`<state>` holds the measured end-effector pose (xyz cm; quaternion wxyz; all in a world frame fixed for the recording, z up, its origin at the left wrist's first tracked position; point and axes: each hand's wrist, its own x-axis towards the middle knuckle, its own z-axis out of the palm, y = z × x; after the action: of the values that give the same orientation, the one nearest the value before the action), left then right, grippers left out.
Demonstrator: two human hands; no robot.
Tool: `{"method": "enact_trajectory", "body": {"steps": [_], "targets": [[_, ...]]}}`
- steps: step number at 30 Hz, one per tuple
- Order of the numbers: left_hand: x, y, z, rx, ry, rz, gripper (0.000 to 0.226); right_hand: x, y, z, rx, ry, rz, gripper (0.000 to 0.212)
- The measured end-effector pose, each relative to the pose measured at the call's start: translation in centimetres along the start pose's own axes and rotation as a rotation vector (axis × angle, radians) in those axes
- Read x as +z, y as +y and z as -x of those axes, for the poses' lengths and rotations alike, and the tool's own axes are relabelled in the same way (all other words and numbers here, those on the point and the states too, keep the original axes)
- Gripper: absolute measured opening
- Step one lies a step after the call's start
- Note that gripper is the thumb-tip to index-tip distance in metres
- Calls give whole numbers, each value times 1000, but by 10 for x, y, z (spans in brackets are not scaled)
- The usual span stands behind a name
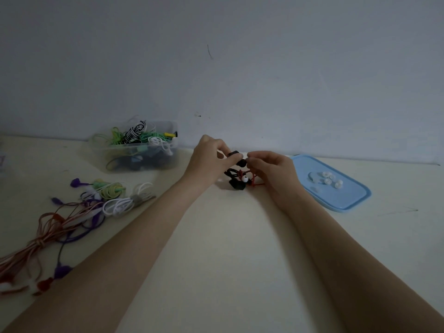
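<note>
A set of black and red earphones (237,181) hangs bundled just above the cream table, between my two hands. My left hand (207,162) pinches a black earbud (236,156) at the top of the bundle with thumb and fingers. My right hand (271,170) has its fingertips pinched at the tip of that same earbud; whatever it holds there is too small to make out. A white ear tip shows lower in the bundle, beside the red cord.
A clear plastic box (144,162) full of coloured earphone cords stands against the wall at left. Coiled white, purple, green and orange earphones (96,203) lie on the table at left. A blue lid (346,200) at right carries several white ear tips (328,180).
</note>
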<state>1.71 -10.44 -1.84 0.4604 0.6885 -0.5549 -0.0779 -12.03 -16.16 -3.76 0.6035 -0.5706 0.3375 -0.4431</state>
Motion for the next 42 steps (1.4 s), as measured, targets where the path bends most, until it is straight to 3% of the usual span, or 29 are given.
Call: {"method": "enact_trajectory", "body": {"steps": [4,7,14,19,22,32,42], "targets": [[7,-2,2,-227,-32,354,26,-2,-5,0,25,31,-195,9],[10,0,4,-331,-29,548,22,2,-7,1,0,-18,-187,9],[15,1,6,-391,-77,588,18,10,-7,3,-24,-77,-200,10],[1,3,8,-392,-272,750,14,7,-7,3,2,-62,-198,9],[-1,-2,8,-359,-300,728,20,5,-8,4,16,-52,-223,10],[10,-5,5,-152,3,363,23,3,-6,2,45,-70,-142,7],[14,1,12,4,115,167,20,5,-6,5,10,-87,-3,10]]}}
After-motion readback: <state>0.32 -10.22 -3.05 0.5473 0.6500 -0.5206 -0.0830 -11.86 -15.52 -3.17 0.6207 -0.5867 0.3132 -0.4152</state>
